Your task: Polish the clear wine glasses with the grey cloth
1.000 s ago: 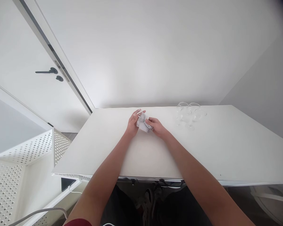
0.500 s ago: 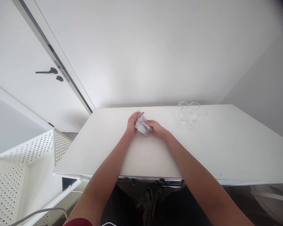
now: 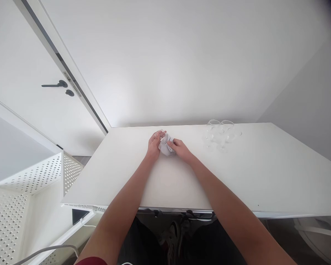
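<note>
Both my hands meet over the far middle of the white table [image 3: 182, 176]. My left hand [image 3: 154, 144] is closed round a small clear glass [image 3: 161, 134], of which only the rim shows above my fingers. My right hand [image 3: 179, 148] is closed on a crumpled white cloth [image 3: 166, 145] and presses it against the glass. Most of the glass is hidden by the cloth and my fingers.
Several clear glasses [image 3: 220, 133] stand together at the table's back right. A white door with a black handle [image 3: 56, 85] is on the left. A white perforated shelf [image 3: 30, 176] stands beside the table's left edge. Dark cables hang under the front edge.
My left fingers have curled in round the glass. My right hand has shifted slightly left and up with the cloth, which now bunches tighter against the glass.
</note>
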`<state>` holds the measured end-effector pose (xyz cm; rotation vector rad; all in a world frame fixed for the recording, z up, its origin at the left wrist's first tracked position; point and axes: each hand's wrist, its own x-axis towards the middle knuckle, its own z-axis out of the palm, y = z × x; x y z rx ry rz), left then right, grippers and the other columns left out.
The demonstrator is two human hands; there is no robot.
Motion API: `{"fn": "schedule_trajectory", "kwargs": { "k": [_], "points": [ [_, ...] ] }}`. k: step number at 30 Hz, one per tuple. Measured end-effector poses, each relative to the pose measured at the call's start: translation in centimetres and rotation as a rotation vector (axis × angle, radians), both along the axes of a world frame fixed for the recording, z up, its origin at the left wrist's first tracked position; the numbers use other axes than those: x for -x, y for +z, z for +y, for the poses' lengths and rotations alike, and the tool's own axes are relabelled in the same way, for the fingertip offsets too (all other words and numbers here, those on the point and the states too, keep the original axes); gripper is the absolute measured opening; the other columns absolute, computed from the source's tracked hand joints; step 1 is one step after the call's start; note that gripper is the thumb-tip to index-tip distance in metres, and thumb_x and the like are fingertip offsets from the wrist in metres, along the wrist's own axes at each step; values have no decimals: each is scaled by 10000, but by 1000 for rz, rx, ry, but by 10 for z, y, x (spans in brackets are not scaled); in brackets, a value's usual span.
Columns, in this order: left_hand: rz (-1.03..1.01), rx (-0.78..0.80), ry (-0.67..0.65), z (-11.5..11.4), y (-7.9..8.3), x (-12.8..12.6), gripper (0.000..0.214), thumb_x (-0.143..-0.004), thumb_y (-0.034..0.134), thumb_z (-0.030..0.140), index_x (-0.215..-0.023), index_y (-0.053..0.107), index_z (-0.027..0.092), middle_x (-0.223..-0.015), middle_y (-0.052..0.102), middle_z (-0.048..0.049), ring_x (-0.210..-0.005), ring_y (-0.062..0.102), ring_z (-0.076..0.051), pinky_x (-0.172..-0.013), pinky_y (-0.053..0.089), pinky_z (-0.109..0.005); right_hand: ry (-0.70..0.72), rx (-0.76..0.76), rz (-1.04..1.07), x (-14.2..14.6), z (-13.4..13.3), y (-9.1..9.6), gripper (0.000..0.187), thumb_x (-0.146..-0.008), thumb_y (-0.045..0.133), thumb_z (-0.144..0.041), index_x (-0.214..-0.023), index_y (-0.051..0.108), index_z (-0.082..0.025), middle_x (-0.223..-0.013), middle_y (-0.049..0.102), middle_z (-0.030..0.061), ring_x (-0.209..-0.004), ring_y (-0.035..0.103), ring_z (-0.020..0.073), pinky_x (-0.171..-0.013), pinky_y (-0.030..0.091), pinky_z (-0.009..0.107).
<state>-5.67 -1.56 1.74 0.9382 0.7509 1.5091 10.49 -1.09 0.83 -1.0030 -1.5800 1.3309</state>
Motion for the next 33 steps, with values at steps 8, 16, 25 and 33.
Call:
{"fn": "schedule_trajectory", "kwargs": {
  "k": [8, 16, 25, 33],
  "points": [
    [-28, -27, -33, 0, 1, 3, 513, -827, 735, 586, -1181, 687, 217, -1430, 602, -136, -1349, 521, -317, -1074, 436, -459, -31, -52, -10, 1, -5, 5, 370, -838, 661, -577, -858, 571, -218, -788, 569, -3, -727, 495, 164, -679, 389, 305],
    [-41, -41, -70, 0, 0, 4, 502, -828, 742, 572, -1185, 692, 222, -1445, 591, -130, -1370, 501, -317, -1071, 447, -450, -35, -46, 7, 0, -4, 4, 406, -838, 651, -610, -882, 579, -214, -823, 592, 17, -755, 516, 181, -694, 404, 315],
    [-75, -72, -96, -1, 2, 3, 507, -857, 694, 602, -1188, 689, 218, -1455, 580, -137, -1370, 507, -312, -1076, 443, -459, 36, 100, 138, 0, -6, 8, 409, -851, 633, -607, -929, 595, -207, -887, 617, 32, -805, 555, 187, -727, 433, 317],
    [-35, -53, -23, 0, 1, 3, 441, -866, 712, 550, -1178, 708, 238, -1464, 575, -106, -1368, 496, -293, -1088, 436, -438, -142, -221, -157, 5, -7, 6, 315, -803, 696, -481, -922, 524, -246, -815, 611, -11, -733, 511, 178, -680, 395, 308]
  ]
}}
